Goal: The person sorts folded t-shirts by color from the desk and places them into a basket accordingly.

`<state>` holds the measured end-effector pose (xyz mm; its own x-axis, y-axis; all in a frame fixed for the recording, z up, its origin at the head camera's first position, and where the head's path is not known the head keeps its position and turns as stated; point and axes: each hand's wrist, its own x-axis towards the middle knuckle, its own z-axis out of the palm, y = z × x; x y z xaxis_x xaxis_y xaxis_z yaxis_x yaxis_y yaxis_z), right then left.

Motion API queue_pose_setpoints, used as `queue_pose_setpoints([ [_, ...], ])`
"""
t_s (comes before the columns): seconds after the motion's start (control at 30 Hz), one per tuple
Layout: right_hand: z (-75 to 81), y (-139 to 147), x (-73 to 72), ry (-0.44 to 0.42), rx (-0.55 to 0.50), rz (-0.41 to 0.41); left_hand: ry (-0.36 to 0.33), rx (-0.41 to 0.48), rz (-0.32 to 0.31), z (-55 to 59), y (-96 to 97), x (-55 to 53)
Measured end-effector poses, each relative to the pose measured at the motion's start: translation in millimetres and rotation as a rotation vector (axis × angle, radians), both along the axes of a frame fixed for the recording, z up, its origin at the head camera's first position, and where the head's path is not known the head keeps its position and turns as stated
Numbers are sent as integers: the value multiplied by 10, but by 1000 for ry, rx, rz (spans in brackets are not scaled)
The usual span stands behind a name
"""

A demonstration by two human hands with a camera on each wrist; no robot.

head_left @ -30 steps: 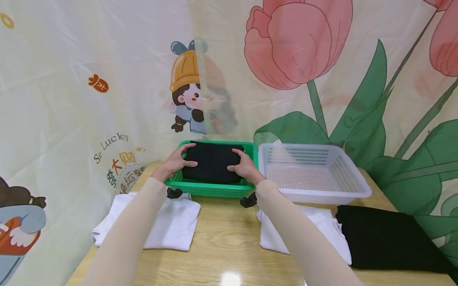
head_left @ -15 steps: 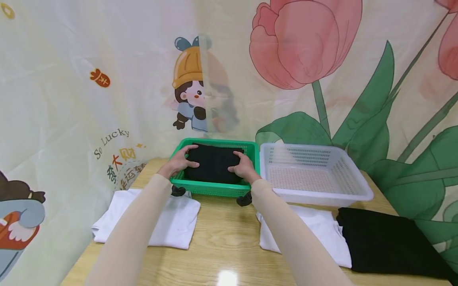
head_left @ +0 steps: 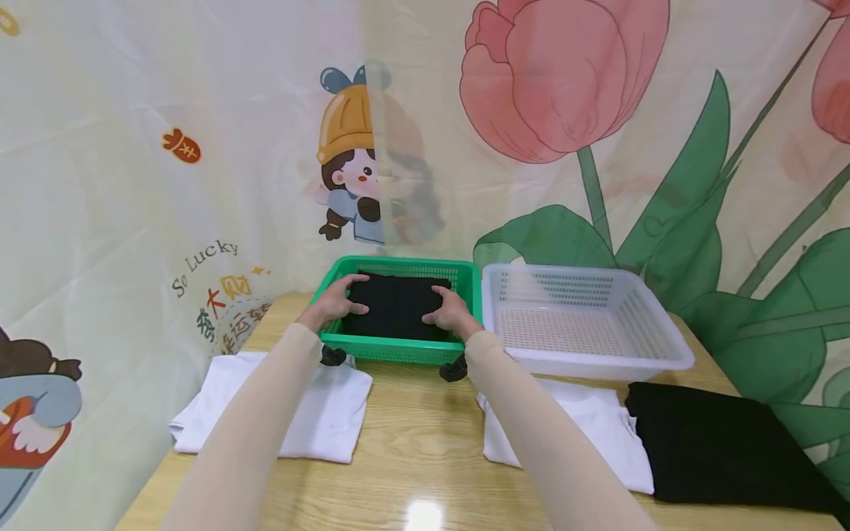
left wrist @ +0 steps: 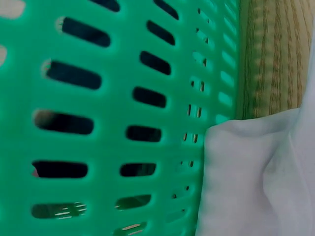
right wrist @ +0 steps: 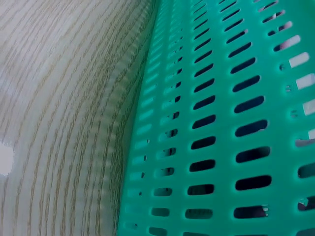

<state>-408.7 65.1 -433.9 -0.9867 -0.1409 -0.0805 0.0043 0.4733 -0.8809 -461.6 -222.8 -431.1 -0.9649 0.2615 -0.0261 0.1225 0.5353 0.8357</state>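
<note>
A folded black cloth (head_left: 397, 308) lies inside the green plastic basket (head_left: 398, 346) at the back of the table. My left hand (head_left: 332, 301) holds the cloth by its left edge, thumb on top and fingers at the far corner. On the opposite edge my right hand (head_left: 454, 310) grips it in the same way. Both hands reach over the basket's front rim. In the left wrist view, the slotted wall of the green basket (left wrist: 113, 147) fills most of the frame, with dark cloth showing through. The right wrist view shows the same basket wall (right wrist: 224, 142) beside the wooden table.
A white plastic basket (head_left: 591, 363) stands right beside the green one. Folded white cloths lie at the front left (head_left: 325, 420) and front right (head_left: 598, 413). Another folded black cloth (head_left: 724, 450) lies at the table's right. A printed curtain (head_left: 265, 110) hangs behind the wooden table (head_left: 412, 435).
The black cloth has sunk lower and flatter into the green basket, with both hands still on its edges. The head view has shifted slightly.
</note>
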Motion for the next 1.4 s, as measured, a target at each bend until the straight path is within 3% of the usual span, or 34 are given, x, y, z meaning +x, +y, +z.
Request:
queue_pose_setpoints([
  [0.27,12,2,41,-65,1,83,-47,-73,-17,32,-37,57],
  [0.43,118,80,88,-83,0,96,40,-127,-28,108,-17,93],
  [0.67,396,267,294,-51,-11,147,117,-143,-26,291,-15,246],
  [0.9,764,547,612,-9,-53,214,159,-96,-30,502,-22,518],
  [1.07,954,888,877,55,-70,228,201,-54,-41,653,78,738],
  [1.27,1049,1380,1235,115,-52,181,249,8,-75,805,315,1107],
  [1.4,1041,1683,1478,133,-36,147,260,40,-128,792,542,1331],
])
